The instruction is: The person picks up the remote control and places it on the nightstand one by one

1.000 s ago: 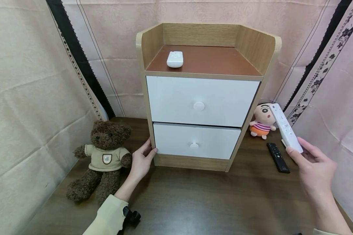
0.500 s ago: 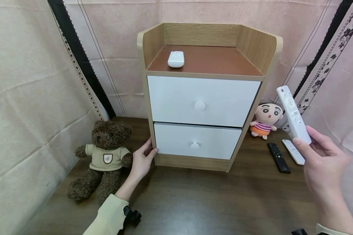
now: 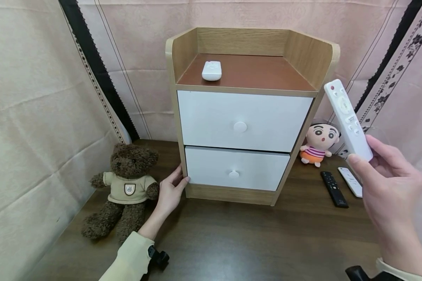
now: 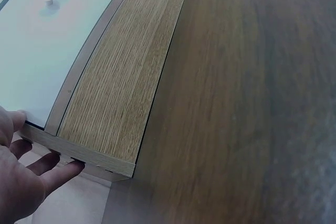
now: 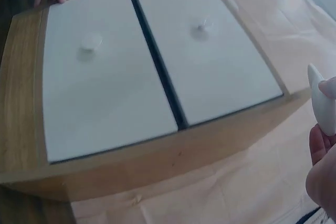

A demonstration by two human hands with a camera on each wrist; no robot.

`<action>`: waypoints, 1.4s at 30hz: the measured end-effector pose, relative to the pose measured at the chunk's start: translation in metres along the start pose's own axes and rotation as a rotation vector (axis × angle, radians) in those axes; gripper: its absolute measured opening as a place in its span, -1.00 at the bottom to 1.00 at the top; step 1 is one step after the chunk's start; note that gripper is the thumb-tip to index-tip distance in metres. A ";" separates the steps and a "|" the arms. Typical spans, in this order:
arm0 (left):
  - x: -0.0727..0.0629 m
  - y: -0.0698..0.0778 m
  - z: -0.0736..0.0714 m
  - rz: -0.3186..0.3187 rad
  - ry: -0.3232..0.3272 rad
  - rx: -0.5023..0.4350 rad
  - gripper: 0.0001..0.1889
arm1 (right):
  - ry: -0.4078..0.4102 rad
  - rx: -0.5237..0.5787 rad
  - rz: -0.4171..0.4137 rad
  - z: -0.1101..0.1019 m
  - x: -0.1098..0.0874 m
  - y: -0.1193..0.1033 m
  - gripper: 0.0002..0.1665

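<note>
My right hand (image 3: 395, 183) pinches the lower end of a long white remote control (image 3: 348, 117) between thumb and fingers. Its buttons face me, and it is raised in the air to the right of the small wooden cabinet (image 3: 228, 195). Only part of that remote shows at the right edge of the right wrist view. At the cabinet's lower left, my left hand (image 3: 168, 193) rests its fingers against the side panel, thumb at the front edge. In the left wrist view, the fingertips (image 4: 76, 167) touch that side. Both white drawers, upper (image 3: 211, 113) and lower (image 3: 207, 166), are closed.
A white remote (image 3: 211, 71) lies on the cabinet's brown top shelf. On the table at right are a black remote (image 3: 334, 189), another white remote (image 3: 351, 181) and a cartoon doll (image 3: 316, 150). A brown teddy bear (image 3: 130, 187) sits left. Curtains (image 3: 56, 97) surround the table.
My right hand has lifted the white remote, first up and right, then up and slightly left, uncovering the white remote on the table. The left hand stays at the cabinet.
</note>
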State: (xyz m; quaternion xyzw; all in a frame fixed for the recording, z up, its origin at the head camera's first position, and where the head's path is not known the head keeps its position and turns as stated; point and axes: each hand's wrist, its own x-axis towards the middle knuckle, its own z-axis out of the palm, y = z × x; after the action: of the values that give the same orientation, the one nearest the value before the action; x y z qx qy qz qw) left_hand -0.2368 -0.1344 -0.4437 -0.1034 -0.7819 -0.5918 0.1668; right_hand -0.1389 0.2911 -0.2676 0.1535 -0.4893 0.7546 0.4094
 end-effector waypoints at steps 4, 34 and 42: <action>0.001 0.000 0.001 0.007 -0.005 -0.015 -0.40 | -0.038 -0.046 -0.034 0.017 0.002 -0.001 -0.40; 0.001 0.002 0.000 -0.009 0.001 -0.014 -0.39 | -0.097 -0.615 -0.192 0.165 0.047 0.020 -0.59; 0.000 -0.001 -0.001 -0.005 0.005 -0.017 -0.40 | -0.110 -0.767 -0.138 0.192 0.064 0.016 -0.58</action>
State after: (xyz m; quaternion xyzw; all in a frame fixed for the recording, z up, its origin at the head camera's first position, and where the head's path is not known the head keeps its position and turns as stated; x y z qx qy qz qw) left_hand -0.2367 -0.1351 -0.4441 -0.1015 -0.7765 -0.5992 0.1664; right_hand -0.2232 0.1515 -0.1461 0.0619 -0.7454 0.4785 0.4600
